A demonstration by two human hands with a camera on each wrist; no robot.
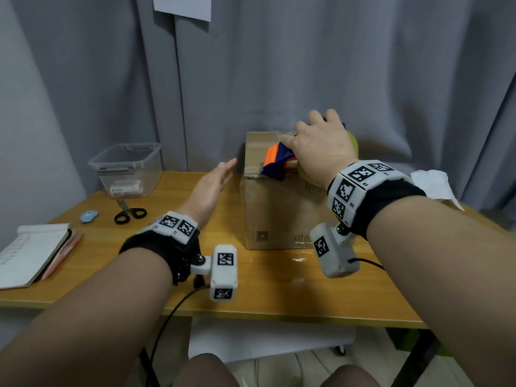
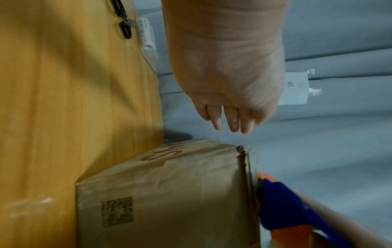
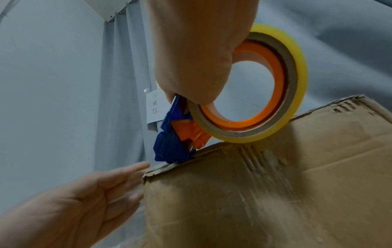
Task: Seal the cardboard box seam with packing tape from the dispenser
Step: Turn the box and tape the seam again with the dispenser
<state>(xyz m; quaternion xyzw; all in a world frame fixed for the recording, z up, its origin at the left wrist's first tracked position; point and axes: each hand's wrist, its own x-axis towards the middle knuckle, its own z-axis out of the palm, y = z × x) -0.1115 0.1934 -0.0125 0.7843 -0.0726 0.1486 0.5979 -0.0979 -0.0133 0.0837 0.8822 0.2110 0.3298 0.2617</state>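
A brown cardboard box (image 1: 279, 208) stands closed on the wooden table (image 1: 111, 261). My right hand (image 1: 321, 146) grips a blue and orange tape dispenser (image 1: 276, 160) with a yellowish tape roll (image 3: 295, 70) on top of the box. The dispenser's blue nose (image 3: 171, 149) touches the box's top edge near its left corner (image 3: 148, 174). My left hand (image 1: 215, 185) is flat with straight fingers, just left of the box's left side (image 2: 191, 161), holding nothing. Whether it touches the box I cannot tell.
A clear plastic bin (image 1: 128, 169) stands at the back left. Black scissors (image 1: 129, 213), a small blue object (image 1: 89, 216) and an open notebook (image 1: 30, 252) lie on the table's left part. White paper (image 1: 435, 185) lies at the right edge. Grey curtain behind.
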